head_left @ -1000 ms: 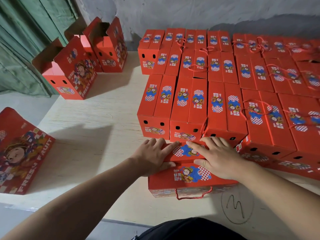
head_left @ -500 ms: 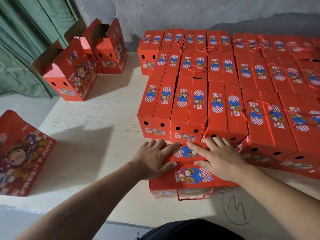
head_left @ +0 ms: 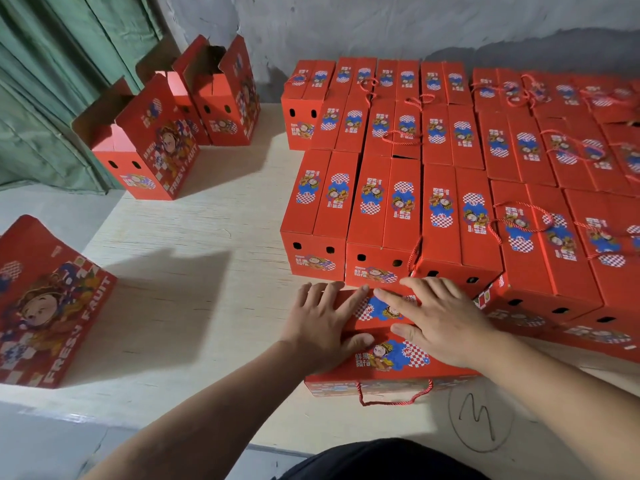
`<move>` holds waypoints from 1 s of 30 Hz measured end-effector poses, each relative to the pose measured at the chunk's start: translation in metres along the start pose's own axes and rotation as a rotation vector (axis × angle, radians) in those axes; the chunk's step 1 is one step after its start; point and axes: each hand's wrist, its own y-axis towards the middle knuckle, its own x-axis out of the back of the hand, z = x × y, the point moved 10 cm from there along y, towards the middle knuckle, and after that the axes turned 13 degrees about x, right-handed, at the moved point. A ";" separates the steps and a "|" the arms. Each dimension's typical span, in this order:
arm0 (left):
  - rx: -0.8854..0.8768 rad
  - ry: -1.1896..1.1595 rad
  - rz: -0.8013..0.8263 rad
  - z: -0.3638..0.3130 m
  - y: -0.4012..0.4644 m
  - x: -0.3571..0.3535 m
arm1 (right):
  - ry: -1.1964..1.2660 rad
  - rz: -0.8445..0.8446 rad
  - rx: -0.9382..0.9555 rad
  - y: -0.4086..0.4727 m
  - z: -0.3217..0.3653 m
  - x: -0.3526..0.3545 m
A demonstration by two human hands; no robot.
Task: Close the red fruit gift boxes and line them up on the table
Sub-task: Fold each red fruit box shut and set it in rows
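A: Nearest?
B: Red gift box (head_left: 391, 362) at the table's (head_left: 194, 258) near edge, lid flaps down, rope handle (head_left: 394, 396) hanging off its front.
A: Hands?
B: Left hand (head_left: 322, 323) and right hand (head_left: 440, 323) both flat on the lid, fingers straight and spread, pressing.
A: Behind?
B: Rows of closed boxes (head_left: 450, 174), touching it. Three open boxes (head_left: 166, 126) far left; another (head_left: 45, 303) at the left edge.

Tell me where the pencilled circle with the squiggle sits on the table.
In the head view, the pencilled circle is on the table's near edge, lower right, just right of the rope handle of the box under both hands, beneath the right forearm.
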 end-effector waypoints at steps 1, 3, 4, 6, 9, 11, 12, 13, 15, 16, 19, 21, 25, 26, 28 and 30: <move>0.000 0.006 -0.001 0.000 0.000 -0.002 | -0.001 -0.012 -0.004 0.000 0.001 0.000; -0.012 0.025 0.019 0.000 0.001 -0.003 | 0.008 -0.012 -0.003 0.000 0.001 -0.002; -0.020 0.029 0.019 0.002 0.001 0.000 | 0.013 -0.015 0.013 0.000 0.001 -0.001; 0.024 -0.062 -0.015 0.008 -0.001 0.012 | 0.069 -0.031 0.058 -0.001 -0.003 0.004; 0.347 -0.608 -0.220 0.047 -0.036 0.038 | 0.241 -0.211 -0.094 -0.019 -0.025 0.025; 0.572 -0.951 -0.250 0.069 -0.072 0.021 | 0.442 -0.518 -0.337 -0.053 -0.045 0.034; 0.634 -1.102 -0.159 0.069 -0.083 0.002 | 0.553 -0.617 -0.437 -0.069 -0.047 0.027; 0.656 -1.219 -0.037 0.062 -0.092 -0.016 | 0.651 -0.646 -0.517 -0.078 -0.043 0.014; 0.625 -1.290 0.085 0.050 -0.103 -0.030 | 0.779 -0.661 -0.655 -0.092 -0.031 -0.012; 0.604 -1.264 0.092 0.049 -0.105 -0.032 | 0.839 -0.684 -0.731 -0.099 -0.026 -0.023; 0.577 -1.364 0.179 0.046 -0.103 -0.037 | 0.999 -0.684 -0.847 -0.107 -0.010 -0.044; 0.574 -1.387 0.225 0.041 -0.103 -0.040 | 0.975 -0.657 -0.816 -0.103 -0.007 -0.044; 0.683 -1.108 0.219 0.041 -0.124 -0.036 | 0.846 -0.628 -0.691 -0.086 -0.023 -0.025; 0.703 -1.074 0.227 0.041 -0.130 -0.036 | 0.833 -0.627 -0.660 -0.080 -0.030 -0.020; 0.726 -1.074 0.301 0.036 -0.143 -0.039 | 0.773 -0.615 -0.588 -0.065 -0.042 -0.007; 0.698 -1.107 0.489 0.016 -0.152 -0.045 | 0.632 -0.569 -0.513 -0.046 -0.052 0.005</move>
